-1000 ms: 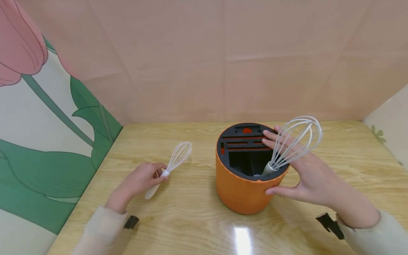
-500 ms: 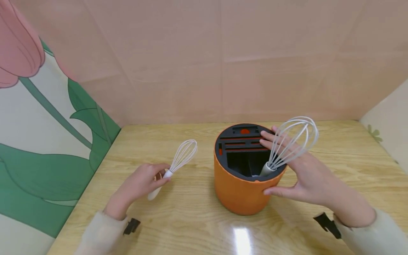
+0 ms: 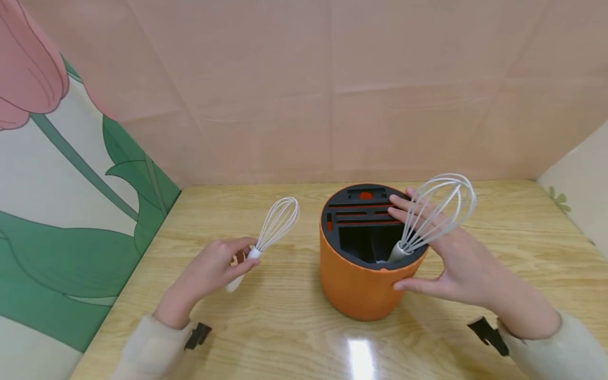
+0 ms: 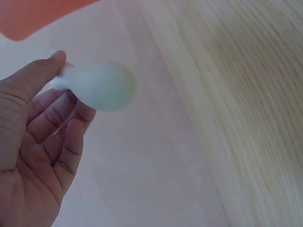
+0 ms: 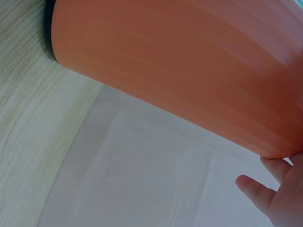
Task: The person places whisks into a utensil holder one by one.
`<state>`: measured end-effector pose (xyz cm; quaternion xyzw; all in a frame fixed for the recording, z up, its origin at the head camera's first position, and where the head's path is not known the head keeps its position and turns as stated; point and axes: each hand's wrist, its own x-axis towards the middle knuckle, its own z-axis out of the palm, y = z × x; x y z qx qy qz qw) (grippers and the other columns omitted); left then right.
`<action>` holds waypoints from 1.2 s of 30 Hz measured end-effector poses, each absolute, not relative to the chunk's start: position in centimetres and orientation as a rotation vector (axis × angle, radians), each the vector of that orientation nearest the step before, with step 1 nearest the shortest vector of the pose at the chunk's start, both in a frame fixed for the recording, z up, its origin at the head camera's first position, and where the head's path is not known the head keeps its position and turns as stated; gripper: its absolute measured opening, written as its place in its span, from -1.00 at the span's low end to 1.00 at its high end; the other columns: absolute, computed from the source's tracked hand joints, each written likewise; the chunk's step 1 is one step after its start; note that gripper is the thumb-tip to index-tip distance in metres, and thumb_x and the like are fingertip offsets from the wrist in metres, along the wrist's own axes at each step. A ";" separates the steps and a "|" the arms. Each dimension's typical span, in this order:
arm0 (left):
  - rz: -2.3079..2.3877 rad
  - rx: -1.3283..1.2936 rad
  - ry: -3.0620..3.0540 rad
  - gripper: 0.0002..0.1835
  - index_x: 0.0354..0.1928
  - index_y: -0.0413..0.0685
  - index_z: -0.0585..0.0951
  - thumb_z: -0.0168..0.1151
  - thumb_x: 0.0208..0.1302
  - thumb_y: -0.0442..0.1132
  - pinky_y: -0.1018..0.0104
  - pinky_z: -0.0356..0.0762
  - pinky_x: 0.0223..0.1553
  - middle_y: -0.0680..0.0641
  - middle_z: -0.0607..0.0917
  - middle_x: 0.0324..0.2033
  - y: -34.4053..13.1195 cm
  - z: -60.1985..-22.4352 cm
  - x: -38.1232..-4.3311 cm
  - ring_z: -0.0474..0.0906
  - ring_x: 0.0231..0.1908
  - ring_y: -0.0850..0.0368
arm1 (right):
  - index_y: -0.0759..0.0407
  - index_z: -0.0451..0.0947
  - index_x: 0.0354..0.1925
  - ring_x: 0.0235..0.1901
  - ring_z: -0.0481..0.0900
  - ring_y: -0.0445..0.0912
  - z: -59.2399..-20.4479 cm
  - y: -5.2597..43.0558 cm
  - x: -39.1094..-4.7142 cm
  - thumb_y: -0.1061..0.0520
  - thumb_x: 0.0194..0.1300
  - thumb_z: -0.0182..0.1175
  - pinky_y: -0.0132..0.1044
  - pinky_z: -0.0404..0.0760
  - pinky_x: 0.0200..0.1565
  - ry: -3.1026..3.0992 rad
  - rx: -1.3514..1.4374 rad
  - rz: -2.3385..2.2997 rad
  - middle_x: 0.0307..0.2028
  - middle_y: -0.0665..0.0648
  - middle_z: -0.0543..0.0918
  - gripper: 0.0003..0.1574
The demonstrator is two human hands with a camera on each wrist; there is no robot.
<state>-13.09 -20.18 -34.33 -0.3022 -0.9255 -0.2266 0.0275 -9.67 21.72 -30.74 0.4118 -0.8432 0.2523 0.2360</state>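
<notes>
My left hand pinches a small white whisk by its handle between thumb and fingers, left of an orange utensil holder. In the left wrist view, the whisk's rounded, pale handle end sticks out past the fingers. A larger whisk leans to the right in the holder's big front opening, wire loops up, its lower handle hidden inside. My right hand rests on the holder's right side, straight fingers over the black slotted top and thumb against the orange wall. Its fingers pass behind the larger whisk's wires.
The holder stands on a wood-grain table. A plain pinkish backdrop rises behind the table. On the left is a panel with a printed tulip and green leaves. Black clips show near both sleeves.
My left hand has moved a little right and up in the head view, carrying the small whisk closer to the holder. The right hand, holder and larger whisk stay about as they were.
</notes>
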 end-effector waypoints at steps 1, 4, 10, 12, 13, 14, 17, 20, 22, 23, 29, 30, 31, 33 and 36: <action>-0.709 -0.939 -2.848 -0.68 0.02 -0.14 0.66 0.37 0.28 -0.18 0.52 0.53 -0.46 0.13 0.70 -0.44 -20.1 -34.2 -13.0 0.53 -0.43 0.41 | 0.28 0.30 0.40 0.57 -0.05 0.00 -30.7 21.7 -9.7 -0.57 0.10 0.20 -0.39 -0.12 0.53 -2.313 1.130 0.693 0.48 0.19 0.27 0.24; -0.755 -0.958 -2.815 -0.68 0.02 -0.14 0.65 0.37 0.28 -0.19 0.51 0.57 -0.42 0.12 0.71 -0.42 -19.9 -33.9 -12.9 0.55 -0.42 0.40 | 0.28 0.30 0.40 0.57 -0.05 0.00 -30.7 21.7 -9.7 -0.57 0.10 0.20 -0.38 -0.12 0.53 -2.312 1.130 0.695 0.48 0.19 0.27 0.24; -0.793 -0.981 -2.740 -0.67 0.02 -0.16 0.66 0.40 0.25 -0.19 0.51 0.59 -0.43 0.08 0.74 -0.40 -19.5 -33.2 -12.9 0.58 -0.41 0.37 | 0.28 0.30 0.39 0.57 -0.04 -0.01 -30.7 21.7 -9.7 -0.56 0.09 0.21 -0.39 -0.12 0.53 -2.313 1.134 0.698 0.47 0.20 0.27 0.24; -0.793 -0.993 -2.719 -0.67 0.01 -0.16 0.66 0.40 0.25 -0.19 0.51 0.59 -0.43 0.07 0.74 -0.40 -19.3 -33.0 -13.0 0.59 -0.41 0.36 | 0.28 0.30 0.40 0.57 -0.05 -0.02 -30.8 21.7 -9.7 -0.57 0.09 0.20 -0.40 -0.11 0.53 -2.318 1.127 0.692 0.47 0.19 0.27 0.24; -0.791 -1.001 -2.707 -0.67 0.01 -0.16 0.65 0.40 0.25 -0.19 0.51 0.59 -0.43 0.07 0.74 -0.41 -19.2 -32.8 -13.1 0.59 -0.41 0.35 | 0.28 0.30 0.39 0.57 -0.04 -0.02 -30.8 21.7 -9.7 -0.57 0.09 0.21 -0.40 -0.11 0.53 -2.318 1.126 0.695 0.47 0.19 0.27 0.24; -0.790 -1.009 -2.696 -0.67 0.01 -0.16 0.65 0.40 0.25 -0.19 0.50 0.59 -0.43 0.06 0.74 -0.41 -19.1 -32.7 -13.2 0.59 -0.41 0.35 | 0.28 0.30 0.39 0.57 -0.04 -0.02 -30.8 21.8 -9.7 -0.57 0.09 0.20 -0.40 -0.11 0.53 -2.318 1.124 0.696 0.47 0.19 0.27 0.24; -0.779 -1.028 -2.662 -0.66 0.02 -0.17 0.65 0.40 0.25 -0.20 0.50 0.59 -0.44 0.06 0.74 -0.40 -18.9 -32.4 -13.3 0.60 -0.41 0.34 | 0.28 0.31 0.39 0.57 -0.04 -0.02 -30.8 21.8 -9.8 -0.58 0.09 0.20 -0.40 -0.11 0.53 -2.312 1.124 0.697 0.48 0.18 0.27 0.24; -0.772 -1.059 -2.617 -0.65 0.02 -0.19 0.65 0.41 0.23 -0.22 0.49 0.60 -0.44 0.05 0.75 -0.38 -18.6 -32.0 -13.3 0.61 -0.41 0.33 | 0.29 0.31 0.39 0.57 -0.04 -0.02 -30.9 21.8 -9.8 -0.57 0.09 0.20 -0.39 -0.11 0.53 -2.302 1.133 0.701 0.48 0.18 0.27 0.24; -0.766 -1.093 -2.573 -0.65 0.02 -0.18 0.65 0.43 0.21 -0.23 0.48 0.61 -0.42 0.05 0.75 -0.37 -18.3 -31.6 -13.2 0.61 -0.41 0.33 | 0.29 0.31 0.39 0.57 -0.04 -0.02 -30.9 21.8 -9.9 -0.57 0.09 0.21 -0.39 -0.11 0.53 -2.298 1.135 0.702 0.47 0.18 0.27 0.24; -0.765 -1.113 -2.548 -0.64 0.02 -0.18 0.65 0.44 0.20 -0.24 0.47 0.62 -0.42 0.05 0.75 -0.37 -18.0 -31.4 -13.2 0.61 -0.41 0.33 | 0.29 0.31 0.39 0.57 -0.03 -0.02 -30.9 21.7 -9.9 -0.57 0.09 0.21 -0.39 -0.11 0.53 -2.297 1.135 0.703 0.47 0.19 0.28 0.24; -0.787 -1.227 -2.421 -0.63 0.01 -0.18 0.65 0.46 0.14 -0.29 0.44 0.65 -0.37 0.03 0.75 -0.35 -16.4 -29.9 -13.1 0.61 -0.40 0.30 | 0.27 0.31 0.39 0.57 -0.03 -0.04 -30.9 21.8 -9.8 -0.58 0.08 0.21 -0.40 -0.10 0.52 -2.306 1.121 0.689 0.47 0.18 0.28 0.25; -0.791 -1.242 -2.409 -0.63 0.01 -0.18 0.65 0.46 0.14 -0.30 0.44 0.65 -0.37 0.03 0.75 -0.34 -16.1 -29.8 -13.1 0.61 -0.40 0.30 | 0.27 0.31 0.39 0.57 -0.03 -0.03 -30.9 21.8 -9.8 -0.59 0.08 0.21 -0.40 -0.10 0.52 -2.308 1.120 0.687 0.47 0.18 0.28 0.25; -0.792 -1.252 -2.401 -0.63 0.01 -0.18 0.65 0.46 0.15 -0.31 0.46 0.65 -0.36 0.03 0.75 -0.34 -15.9 -29.6 -13.1 0.61 -0.39 0.30 | 0.27 0.31 0.39 0.57 -0.03 -0.03 -30.9 21.8 -9.8 -0.59 0.08 0.20 -0.41 -0.10 0.52 -2.310 1.120 0.684 0.47 0.18 0.28 0.25; -0.794 -1.273 -2.389 -0.63 0.01 -0.17 0.65 0.46 0.15 -0.31 0.46 0.64 -0.35 0.03 0.75 -0.33 -15.6 -29.3 -13.1 0.60 -0.40 0.30 | 0.26 0.31 0.39 0.57 -0.02 -0.03 -30.9 21.8 -9.8 -0.59 0.08 0.20 -0.41 -0.10 0.52 -2.309 1.122 0.681 0.47 0.18 0.28 0.25; -0.791 -1.300 -2.374 -0.65 0.01 -0.16 0.65 0.45 0.16 -0.30 0.46 0.63 -0.34 0.04 0.74 -0.33 -15.1 -28.9 -13.2 0.59 -0.39 0.30 | 0.26 0.31 0.40 0.57 -0.03 -0.03 -30.9 21.8 -9.8 -0.59 0.08 0.20 -0.42 -0.10 0.52 -2.310 1.120 0.680 0.47 0.18 0.28 0.25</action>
